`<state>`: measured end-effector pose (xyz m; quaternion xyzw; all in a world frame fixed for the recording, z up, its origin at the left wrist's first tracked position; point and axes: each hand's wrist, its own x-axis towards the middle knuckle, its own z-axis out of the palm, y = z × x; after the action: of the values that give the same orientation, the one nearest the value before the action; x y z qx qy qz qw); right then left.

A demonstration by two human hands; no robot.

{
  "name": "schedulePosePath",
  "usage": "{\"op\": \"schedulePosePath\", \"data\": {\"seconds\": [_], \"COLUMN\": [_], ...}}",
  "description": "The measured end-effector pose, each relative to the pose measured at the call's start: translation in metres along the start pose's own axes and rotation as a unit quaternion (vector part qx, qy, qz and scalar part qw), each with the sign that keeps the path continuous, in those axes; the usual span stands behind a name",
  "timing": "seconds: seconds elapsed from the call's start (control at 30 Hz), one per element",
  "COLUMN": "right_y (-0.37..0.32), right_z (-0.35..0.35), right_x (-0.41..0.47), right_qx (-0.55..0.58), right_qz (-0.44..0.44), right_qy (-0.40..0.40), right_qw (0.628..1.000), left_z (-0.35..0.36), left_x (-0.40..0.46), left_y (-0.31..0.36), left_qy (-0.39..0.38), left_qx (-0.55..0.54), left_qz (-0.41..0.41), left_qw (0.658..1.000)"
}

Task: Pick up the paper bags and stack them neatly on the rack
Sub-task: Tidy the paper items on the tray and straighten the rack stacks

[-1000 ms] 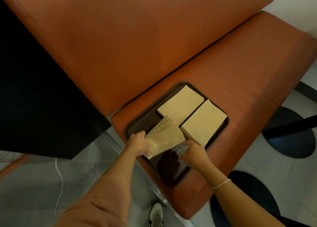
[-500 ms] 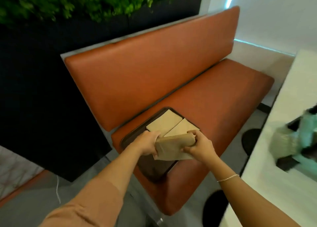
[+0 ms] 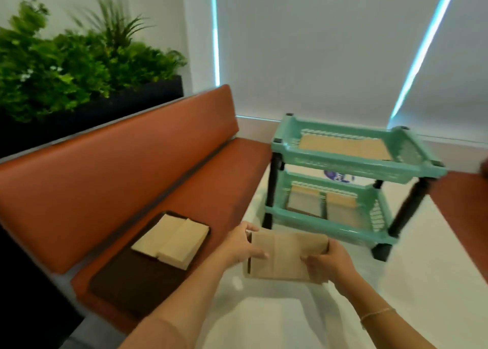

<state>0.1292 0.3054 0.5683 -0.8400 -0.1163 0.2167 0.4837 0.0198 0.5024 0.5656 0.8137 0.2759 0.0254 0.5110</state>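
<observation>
I hold a bundle of brown paper bags between both hands above the white table. My left hand grips its left end and my right hand grips its right end. Ahead on the table stands a teal two-tier rack. Paper bags lie flat on its top shelf, and two more stacks of bags sit on the lower shelf. On the orange bench to the left, a dark brown tray carries two remaining stacks of bags.
The orange bench runs along the left, with a black planter of green plants behind its backrest. A white item with a purple logo sits behind the rack. Grey blinds cover the back wall.
I lifted the bundle of bags off the tray with both hands and turned right, bringing the bundle over the white table towards the teal rack.
</observation>
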Motion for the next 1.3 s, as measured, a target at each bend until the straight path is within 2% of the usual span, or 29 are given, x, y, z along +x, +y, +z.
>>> {"op": "schedulePosePath", "data": {"seconds": [0.1,0.33,0.57,0.67,0.93,1.3], "right_y": [0.030,0.059,0.056,0.053,0.051,0.054], "right_z": [-0.029,-0.055,-0.043,-0.037,-0.030,-0.026], "right_x": [-0.005,-0.010,0.004,0.012,0.032,0.044], "right_qx": [-0.009,-0.058,-0.081,-0.080,-0.059,-0.035], "right_qz": [0.042,0.086,0.081,0.085,0.107,0.104], "right_qy": [0.039,0.093,0.087,0.083,0.093,0.132], "right_qw": [0.998,0.990,0.990,0.990,0.988,0.985], "left_z": [0.049,0.107,0.109,0.111,0.112,0.113], "left_x": [0.004,0.011,0.032,0.040,0.051,0.055], "left_y": [0.017,0.040,0.037,0.029,0.034,0.034], "left_qy": [-0.019,-0.008,0.021,0.034,0.077,0.100], "left_qx": [-0.022,0.075,0.176,0.169,0.207,0.161], "left_qz": [-0.026,-0.002,0.019,0.012,0.077,0.120], "left_qw": [0.999,0.997,0.984,0.985,0.972,0.974]}}
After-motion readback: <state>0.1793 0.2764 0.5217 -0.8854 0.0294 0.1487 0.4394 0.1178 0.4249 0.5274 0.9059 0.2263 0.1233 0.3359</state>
